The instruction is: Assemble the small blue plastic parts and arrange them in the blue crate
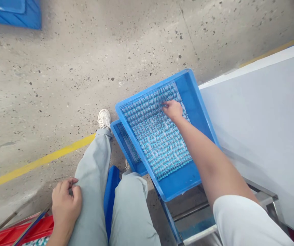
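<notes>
My right hand (173,108) reaches into a blue plastic tray (166,191), its thumb and fingers drawn together at the upper rows of small parts (159,136). These parts are silvery and teal, standing in close rows; their exact kind is too small to tell. Whatever lies between my right fingertips is too small to make out. Beside my left thigh, my left hand (66,201) hangs with loosely bent fingers and a gap between thumb and forefinger. Nothing shows in it, though its palm is hidden.
A second blue tray (114,128) with similar rows sits partly beneath the first. A metal-framed stand (198,210) is below. Red bins (15,234) lie at lower left, a blue crate (31,17) at upper left. A pale panel (264,112) borders the right.
</notes>
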Demonstrator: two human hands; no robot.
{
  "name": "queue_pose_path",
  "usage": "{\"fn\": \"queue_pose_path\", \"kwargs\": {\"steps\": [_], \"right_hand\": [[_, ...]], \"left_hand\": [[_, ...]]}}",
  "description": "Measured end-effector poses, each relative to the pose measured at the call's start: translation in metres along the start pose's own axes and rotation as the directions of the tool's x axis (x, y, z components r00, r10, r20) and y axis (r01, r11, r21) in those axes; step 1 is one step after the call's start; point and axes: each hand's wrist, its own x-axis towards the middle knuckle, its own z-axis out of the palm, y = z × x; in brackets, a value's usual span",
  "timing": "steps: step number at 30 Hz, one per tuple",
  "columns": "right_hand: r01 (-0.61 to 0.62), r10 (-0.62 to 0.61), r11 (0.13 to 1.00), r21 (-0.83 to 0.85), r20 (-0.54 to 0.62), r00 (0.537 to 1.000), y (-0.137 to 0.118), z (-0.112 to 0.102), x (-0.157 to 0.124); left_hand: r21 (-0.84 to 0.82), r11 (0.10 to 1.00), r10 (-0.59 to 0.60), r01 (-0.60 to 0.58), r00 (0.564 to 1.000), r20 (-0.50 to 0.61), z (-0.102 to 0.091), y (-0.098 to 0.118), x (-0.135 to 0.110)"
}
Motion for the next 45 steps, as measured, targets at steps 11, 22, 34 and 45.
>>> {"fn": "queue_pose_path", "kwargs": {"steps": [11,22,34,45], "right_hand": [[-0.169,0.168,0.984,0.052,0.029,0.985,0.014,0.008,-0.016],[-0.255,0.253,0.966,0.041,0.041,0.966,-0.001,0.013,-0.008],[-0.273,0.272,0.957,0.094,0.018,0.962,-0.007,0.010,-0.005],[-0.257,0.257,0.964,0.074,0.017,0.966,-0.006,0.013,-0.007]], "left_hand": [[-0.015,0.999,-0.028,0.028,1.000,0.013,-0.001,0.002,0.001],[-0.011,1.000,-0.024,0.024,1.000,0.007,0.001,0.001,0.000],[-0.015,1.000,-0.021,0.021,1.000,0.006,0.000,0.002,0.001],[0.002,1.000,-0.010,0.010,1.000,-0.004,0.001,0.001,-0.001]]}}
